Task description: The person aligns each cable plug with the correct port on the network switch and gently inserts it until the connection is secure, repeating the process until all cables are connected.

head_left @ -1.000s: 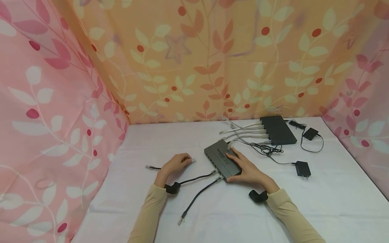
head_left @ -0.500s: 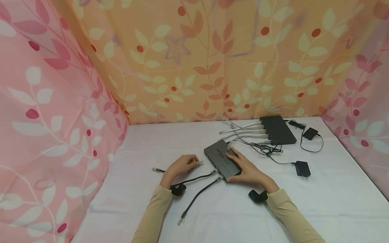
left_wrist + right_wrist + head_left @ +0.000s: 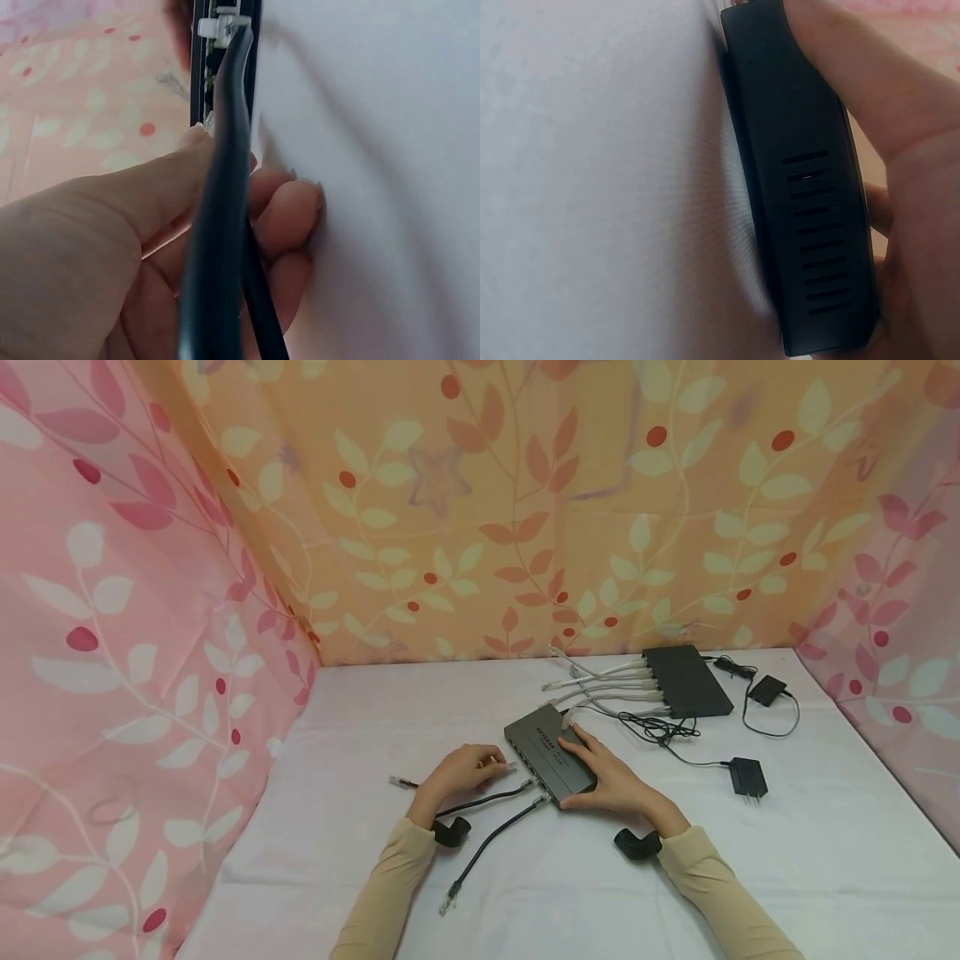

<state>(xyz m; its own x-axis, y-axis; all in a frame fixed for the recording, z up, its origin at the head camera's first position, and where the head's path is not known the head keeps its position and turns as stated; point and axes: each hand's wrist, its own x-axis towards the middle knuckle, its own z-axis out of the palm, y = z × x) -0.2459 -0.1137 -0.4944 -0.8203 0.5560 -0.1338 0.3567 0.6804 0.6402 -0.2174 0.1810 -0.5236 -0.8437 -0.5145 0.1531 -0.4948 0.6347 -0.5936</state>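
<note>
My left hand (image 3: 465, 772) pinches a short black Ethernet cable (image 3: 402, 782) near one clear plug (image 3: 512, 767). That plug points at the port side of a dark grey network switch (image 3: 542, 747), close to it; whether they touch I cannot tell. In the left wrist view, thumb and fingers close round the held cable (image 3: 264, 319), behind a plugged-in cable (image 3: 217, 195) that hides part of it. My right hand (image 3: 618, 777) grips the switch across its near-right end. The right wrist view shows the switch's vented side wall (image 3: 817, 232) beside the thumb.
Two black cables, one (image 3: 491, 839) ending loose toward me, are plugged into the switch's near ports. Behind stands a larger black box (image 3: 686, 681) with several white cables (image 3: 618, 681). Power adapters (image 3: 747, 777) and a coiled black cord (image 3: 652, 727) lie at the right.
My left hand has moved right, bringing the held cable's plug up close to the switch's ports. My right hand and the switch have stayed in place.
</note>
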